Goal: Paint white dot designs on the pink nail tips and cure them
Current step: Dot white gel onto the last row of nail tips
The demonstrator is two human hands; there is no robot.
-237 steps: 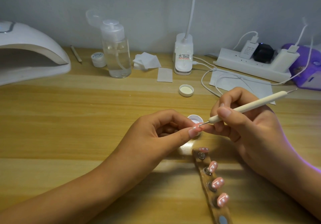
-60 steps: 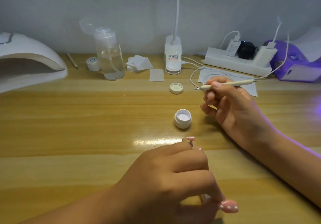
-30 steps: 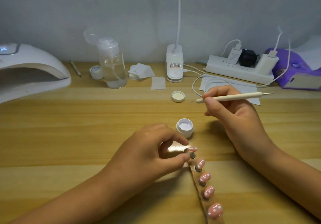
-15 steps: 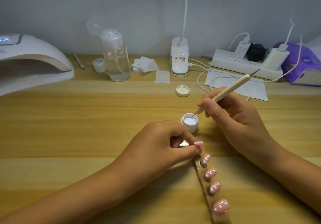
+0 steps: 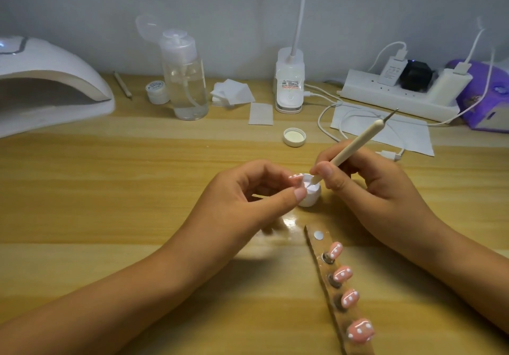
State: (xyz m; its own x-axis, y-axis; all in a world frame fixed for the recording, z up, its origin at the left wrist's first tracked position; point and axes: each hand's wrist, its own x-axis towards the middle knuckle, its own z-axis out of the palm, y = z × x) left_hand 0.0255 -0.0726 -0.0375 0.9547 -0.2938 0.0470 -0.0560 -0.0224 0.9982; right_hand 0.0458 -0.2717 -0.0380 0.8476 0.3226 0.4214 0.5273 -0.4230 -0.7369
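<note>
Four dotted tips (image 5: 343, 273) sit near the white jar (image 5: 311, 199). Your left hand (image 5: 248, 197) pinches one pink tip (image 5: 296, 177) beside it (light and slippery, I think, so hold its sides); your right hand (image 5: 366, 189) grips the pen (image 5: 355, 148) over it.

Top pink nail tip (image 5: 296, 177) now off the strip (image 5: 319, 246), up in the left grip (image 5: 248, 197) beside the jar (image 5: 310, 198).

Centre frame: left grip (image 5: 242, 200) pinches a pink tip (image 5: 296, 177) just beside the pot (image 5: 308, 200). Right grip (image 5: 366, 189) holds the dotting tool (image 5: 355, 148), lower end at the pot mouth. Lower right: strip (image 5: 316, 247) on the tabletop (image 5: 110, 189) carries four dotted tips (image 5: 343, 273), with a bare disc (image 5: 318, 235) at its upper end.
</note>
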